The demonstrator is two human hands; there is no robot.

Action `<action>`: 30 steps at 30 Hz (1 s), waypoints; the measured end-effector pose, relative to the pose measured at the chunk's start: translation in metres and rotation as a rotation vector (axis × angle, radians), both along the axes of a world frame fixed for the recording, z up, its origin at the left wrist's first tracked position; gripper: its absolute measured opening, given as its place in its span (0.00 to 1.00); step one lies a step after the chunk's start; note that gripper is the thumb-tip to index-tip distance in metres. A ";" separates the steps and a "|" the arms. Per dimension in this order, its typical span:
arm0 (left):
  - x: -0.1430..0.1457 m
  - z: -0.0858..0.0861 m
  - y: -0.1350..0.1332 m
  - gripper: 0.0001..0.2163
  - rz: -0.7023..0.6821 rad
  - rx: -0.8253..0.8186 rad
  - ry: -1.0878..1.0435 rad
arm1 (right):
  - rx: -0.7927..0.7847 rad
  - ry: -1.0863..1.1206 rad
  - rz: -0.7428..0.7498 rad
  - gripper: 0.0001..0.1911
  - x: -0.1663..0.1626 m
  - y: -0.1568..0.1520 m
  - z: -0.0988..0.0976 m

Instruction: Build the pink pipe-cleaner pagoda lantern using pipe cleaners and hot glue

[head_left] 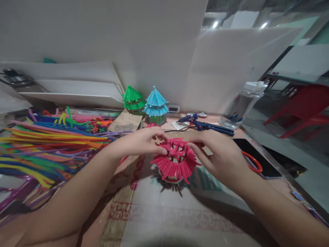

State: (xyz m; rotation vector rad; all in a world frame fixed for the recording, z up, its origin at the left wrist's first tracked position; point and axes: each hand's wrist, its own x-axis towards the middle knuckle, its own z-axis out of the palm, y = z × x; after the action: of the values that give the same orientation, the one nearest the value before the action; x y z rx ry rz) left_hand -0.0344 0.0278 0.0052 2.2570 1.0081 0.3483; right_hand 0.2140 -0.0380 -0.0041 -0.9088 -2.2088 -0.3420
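Observation:
Between my hands is a small red pavilion model (180, 168), its tiered roof built from short fuzzy strips like pipe cleaners. The upper tier has gaps showing dark posts beneath. My left hand (147, 142) pinches the upper roof at its left side with thumb and fingers. On the opposite side, my right hand (216, 154) has its thumb and fingertips closed on the upper roof's edge. A pale round base shows under the lower red tier. Behind it stand a finished-looking blue pavilion model (156, 103) and a green one (132, 97).
Many coloured pipe cleaners (51, 140) are heaped at the left. A blue glue gun (191, 120) and dark pliers-like tool (218, 128) lie behind my right hand. At the right are a phone (267, 164), red ring (254, 161) and clear plastic bottle (241, 104).

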 end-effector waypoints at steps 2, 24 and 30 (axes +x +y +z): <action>0.003 -0.001 -0.001 0.15 -0.006 -0.019 0.004 | -0.011 0.001 -0.007 0.09 0.001 0.001 0.000; 0.006 0.004 -0.008 0.13 -0.058 -0.041 0.020 | -0.180 -0.030 -0.031 0.08 0.003 0.000 0.005; 0.003 0.000 -0.006 0.16 -0.043 0.007 0.051 | -0.187 -0.037 -0.015 0.06 0.003 0.000 0.005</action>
State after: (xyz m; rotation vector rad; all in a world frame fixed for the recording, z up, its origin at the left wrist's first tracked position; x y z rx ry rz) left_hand -0.0316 0.0219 0.0055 2.3010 0.9834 0.2773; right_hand 0.2172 -0.0384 0.0006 -1.0260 -2.2974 -0.1616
